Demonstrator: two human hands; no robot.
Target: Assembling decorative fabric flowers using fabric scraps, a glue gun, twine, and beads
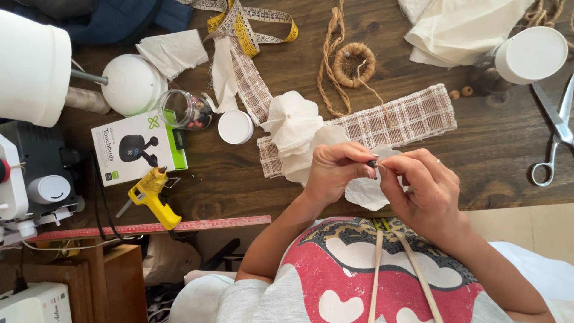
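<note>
Two hands over the edge of a dark wooden table (490,155): left hand (335,170) and right hand (427,191), fingertips meeting, both pinching one small dark bead (372,162) between them — the bead just above a white fabric petal (368,194) lying on the table. Beside the left hand, one white fabric flower (293,122), resting on one strip of checked woven ribbon (406,116). A second strip of the same ribbon (248,81) further left, near one yellow measuring tape (245,27). One ring wrapped in jute cord (354,64), with loose cord (330,66) next to it. Two small wooden beads (461,93) near one white cylinder (531,54). One pair of scissors (556,128) at the right edge. One glass jar (185,110) on its side, open, holding small dark and coloured beads — count not possible; its white lid (235,127) apart, just beside. One yellow glue gun (152,194), one red ruler (149,227), one earbuds box (137,146).
</note>
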